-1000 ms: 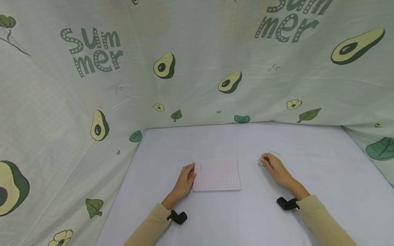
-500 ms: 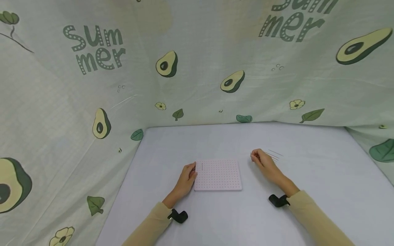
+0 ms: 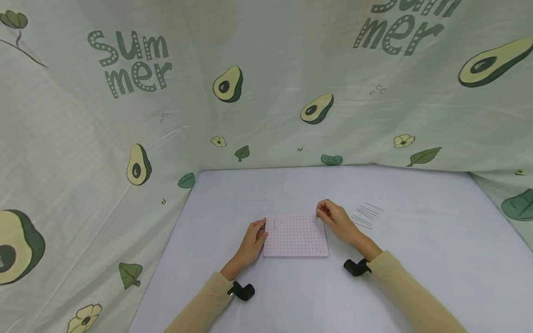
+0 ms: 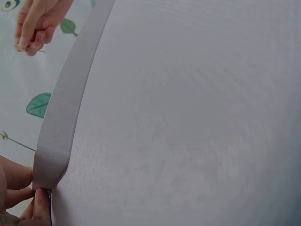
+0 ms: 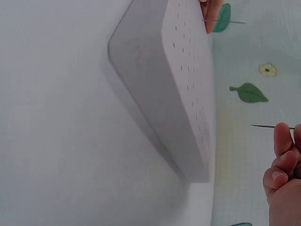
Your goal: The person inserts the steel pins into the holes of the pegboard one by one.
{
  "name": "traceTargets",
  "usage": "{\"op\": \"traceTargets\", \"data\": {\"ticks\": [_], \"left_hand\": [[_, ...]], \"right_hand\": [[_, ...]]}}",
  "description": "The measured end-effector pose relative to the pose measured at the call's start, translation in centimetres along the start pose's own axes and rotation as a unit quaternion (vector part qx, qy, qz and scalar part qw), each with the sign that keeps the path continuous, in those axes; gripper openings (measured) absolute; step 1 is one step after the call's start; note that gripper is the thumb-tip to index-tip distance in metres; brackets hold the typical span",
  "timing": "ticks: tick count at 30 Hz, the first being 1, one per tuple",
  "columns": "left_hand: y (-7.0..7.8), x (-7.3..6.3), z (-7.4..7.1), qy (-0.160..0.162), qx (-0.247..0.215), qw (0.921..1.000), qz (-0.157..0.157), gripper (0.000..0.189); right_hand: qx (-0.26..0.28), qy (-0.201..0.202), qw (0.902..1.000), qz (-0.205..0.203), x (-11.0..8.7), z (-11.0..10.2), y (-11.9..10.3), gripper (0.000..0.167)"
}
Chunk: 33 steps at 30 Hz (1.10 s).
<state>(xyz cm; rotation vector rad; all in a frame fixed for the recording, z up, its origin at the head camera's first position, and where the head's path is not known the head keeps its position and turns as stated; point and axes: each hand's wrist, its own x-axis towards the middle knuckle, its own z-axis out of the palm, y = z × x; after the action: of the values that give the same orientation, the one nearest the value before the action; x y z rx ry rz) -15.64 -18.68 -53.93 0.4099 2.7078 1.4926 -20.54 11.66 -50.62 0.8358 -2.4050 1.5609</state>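
Observation:
A pale pink board (image 3: 296,236) with a grid of small holes lies flat on the white table. At its far left corner my left hand (image 3: 251,243) holds the edge, its fingertips (image 4: 41,202) against the board's side in the left wrist view. One thin dark needle (image 3: 274,225) stands upright near that corner. My right hand (image 3: 338,223) is over the board's far right corner, pinching another needle (image 5: 261,125) between thumb and finger. In the right wrist view this needle is apart from the board's surface.
Several needles (image 3: 367,212) lie in a loose row on the table (image 3: 416,259) to the right of the board. A fabric backdrop (image 3: 266,129) printed with avocados and leaves hangs behind the table and along its left side.
My right hand has picked up a needle from the row and carried it left to the board's far right corner. My left hand stays at the board's left edge.

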Motion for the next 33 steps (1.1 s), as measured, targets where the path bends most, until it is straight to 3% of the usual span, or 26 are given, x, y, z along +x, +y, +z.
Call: {"op": "traceTargets", "data": {"ticks": [11, 33], "left_hand": [[-0.1, 0.2, 0.0, 0.002, -0.002, 1.0000, -0.007, 0.049], [-0.2, 0.4, -0.2, -0.007, 0.003, 0.9999, -0.012, 0.050]], "right_hand": [[0.026, -0.049, 0.9985, 0.003, 1.6, 3.3, -1.2, 0.003], [0.033, -0.076, 0.9966, -0.005, 3.0, 7.0, -1.6, 0.007]]}}
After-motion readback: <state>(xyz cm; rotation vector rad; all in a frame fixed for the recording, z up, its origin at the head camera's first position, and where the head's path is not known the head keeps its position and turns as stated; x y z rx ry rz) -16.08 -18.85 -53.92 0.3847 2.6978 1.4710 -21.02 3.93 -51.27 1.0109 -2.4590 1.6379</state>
